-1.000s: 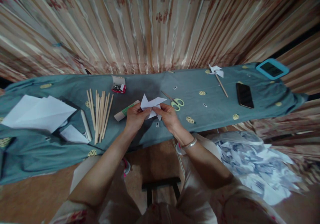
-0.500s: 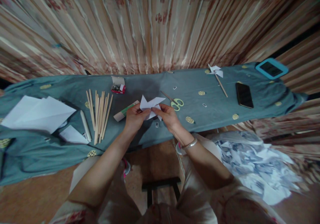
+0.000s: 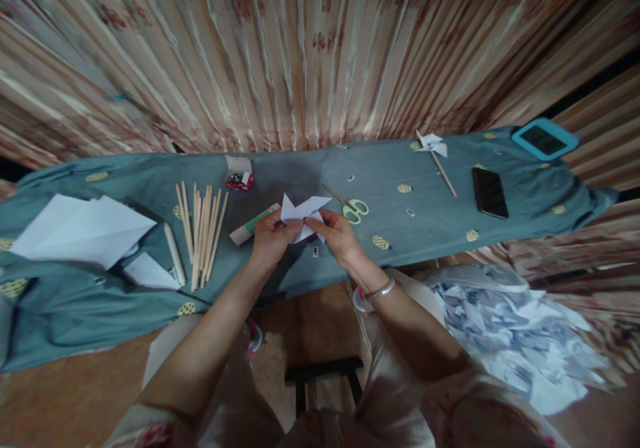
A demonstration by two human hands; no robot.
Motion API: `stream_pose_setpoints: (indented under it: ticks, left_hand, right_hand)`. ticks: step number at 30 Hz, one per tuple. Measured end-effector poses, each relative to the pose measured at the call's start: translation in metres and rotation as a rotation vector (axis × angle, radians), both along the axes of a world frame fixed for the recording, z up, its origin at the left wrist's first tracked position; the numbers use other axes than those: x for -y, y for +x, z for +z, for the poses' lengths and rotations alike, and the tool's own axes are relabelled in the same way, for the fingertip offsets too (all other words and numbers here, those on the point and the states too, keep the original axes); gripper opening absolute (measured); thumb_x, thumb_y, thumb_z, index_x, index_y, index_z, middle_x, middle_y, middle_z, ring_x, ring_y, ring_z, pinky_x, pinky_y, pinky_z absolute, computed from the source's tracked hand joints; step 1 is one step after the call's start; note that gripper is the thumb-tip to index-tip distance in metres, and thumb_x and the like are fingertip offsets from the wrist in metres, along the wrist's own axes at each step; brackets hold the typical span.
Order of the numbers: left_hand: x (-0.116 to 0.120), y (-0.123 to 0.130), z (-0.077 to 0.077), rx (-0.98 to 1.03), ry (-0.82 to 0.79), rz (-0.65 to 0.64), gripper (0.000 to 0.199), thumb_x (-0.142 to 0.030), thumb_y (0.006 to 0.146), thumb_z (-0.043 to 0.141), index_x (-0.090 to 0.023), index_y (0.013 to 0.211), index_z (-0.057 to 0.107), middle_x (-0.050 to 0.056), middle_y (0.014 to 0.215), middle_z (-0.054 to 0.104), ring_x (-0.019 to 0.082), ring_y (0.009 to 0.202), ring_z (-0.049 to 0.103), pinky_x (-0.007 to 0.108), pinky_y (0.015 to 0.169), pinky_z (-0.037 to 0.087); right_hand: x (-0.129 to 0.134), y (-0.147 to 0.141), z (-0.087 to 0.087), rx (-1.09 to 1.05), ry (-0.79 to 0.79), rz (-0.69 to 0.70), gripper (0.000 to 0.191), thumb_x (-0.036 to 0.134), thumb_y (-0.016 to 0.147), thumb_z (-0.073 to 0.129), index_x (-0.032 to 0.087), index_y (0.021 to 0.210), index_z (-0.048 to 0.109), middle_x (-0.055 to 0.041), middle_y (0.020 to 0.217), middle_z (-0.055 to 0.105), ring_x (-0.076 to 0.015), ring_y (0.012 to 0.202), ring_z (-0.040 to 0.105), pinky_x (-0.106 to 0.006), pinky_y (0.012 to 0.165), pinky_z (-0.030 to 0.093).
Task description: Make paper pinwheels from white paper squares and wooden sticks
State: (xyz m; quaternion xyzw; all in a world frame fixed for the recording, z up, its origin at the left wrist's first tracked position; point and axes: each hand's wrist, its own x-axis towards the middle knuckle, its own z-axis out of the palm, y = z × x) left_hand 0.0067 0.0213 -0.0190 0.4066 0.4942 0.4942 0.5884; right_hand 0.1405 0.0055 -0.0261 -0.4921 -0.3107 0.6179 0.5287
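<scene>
Between my two hands is a white paper pinwheel (image 3: 305,209), its pointed blades spreading up and down. My left hand (image 3: 271,236) pinches its left side, and my right hand (image 3: 339,233) pinches the right side, with both thumbs close together at the centre. Beneath and left of my left hand lies a green and beige box (image 3: 255,224), partly hidden by the fingers. Just right of my right hand rest scissors (image 3: 356,211) with light green handles. A finished pinwheel on a stick (image 3: 434,145) lies farther off to the right.
On the cloth-covered table (image 3: 300,168) lie several wooden sticks (image 3: 200,235), a white glue-stick-like tube (image 3: 175,253), paper sheets (image 3: 80,231) and a small open red box (image 3: 240,176). A phone (image 3: 490,192) and blue-framed device (image 3: 545,139) sit right. Paper scraps (image 3: 520,335) fill a bag below.
Both hands keep their pinch on the paper pinwheel and stay almost in place. The whole view has shifted very slightly; nothing on the table has visibly been moved.
</scene>
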Motion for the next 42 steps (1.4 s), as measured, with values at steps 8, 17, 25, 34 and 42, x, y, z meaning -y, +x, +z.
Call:
stream_pose_setpoints:
  ticks: [8,17,25,34,42]
  left_hand:
    - [0.001,-0.001,0.001,0.029,-0.022,0.003,0.026,-0.026,0.05,0.079,-0.015,0.073,0.074,-0.001,0.066,0.071,0.014,0.059,0.059,0.026,0.062,0.047]
    - [0.0,-0.004,-0.004,0.007,-0.062,0.02,0.025,-0.024,0.049,0.077,-0.015,0.072,0.074,-0.001,0.065,0.07,0.014,0.058,0.06,0.026,0.06,0.048]
    - [0.004,-0.01,-0.002,0.064,-0.035,-0.006,0.026,-0.026,0.052,0.08,-0.015,0.076,0.073,0.001,0.071,0.072,0.016,0.064,0.064,0.029,0.068,0.052]
    - [0.004,-0.024,0.009,-0.061,0.094,0.038,0.035,-0.042,0.065,0.078,-0.017,0.09,0.074,0.005,0.084,0.075,0.017,0.075,0.067,0.026,0.07,0.051]
    - [-0.027,-0.099,0.001,-0.704,0.348,0.197,0.027,-0.035,0.08,0.06,-0.016,0.093,0.074,0.006,0.089,0.073,0.016,0.068,0.063,0.027,0.067,0.049]
  right_hand:
    - [-0.002,-0.002,-0.003,0.021,0.006,-0.007,0.036,0.045,0.049,0.089,0.019,0.064,0.069,0.0041,0.057,0.064,-0.0097,0.054,0.052,-0.025,0.057,0.04]
    - [-0.002,-0.003,-0.008,0.053,-0.001,0.004,0.032,0.044,0.054,0.084,0.018,0.068,0.071,0.0024,0.061,0.066,-0.0112,0.056,0.05,-0.026,0.059,0.037]
    - [-0.003,-0.008,-0.009,0.031,0.003,0.028,0.032,0.044,0.054,0.086,0.019,0.067,0.071,0.0023,0.06,0.064,-0.0122,0.057,0.05,-0.027,0.059,0.038]
    - [-0.008,-0.003,-0.009,-0.036,0.001,-0.02,0.034,0.043,0.052,0.089,0.019,0.071,0.076,-0.0005,0.067,0.073,-0.0141,0.06,0.058,-0.029,0.066,0.045]
    - [-0.007,0.006,-0.01,-0.03,0.051,-0.006,0.032,0.047,0.058,0.088,0.021,0.069,0.073,0.0018,0.062,0.071,-0.0137,0.056,0.058,-0.028,0.062,0.045]
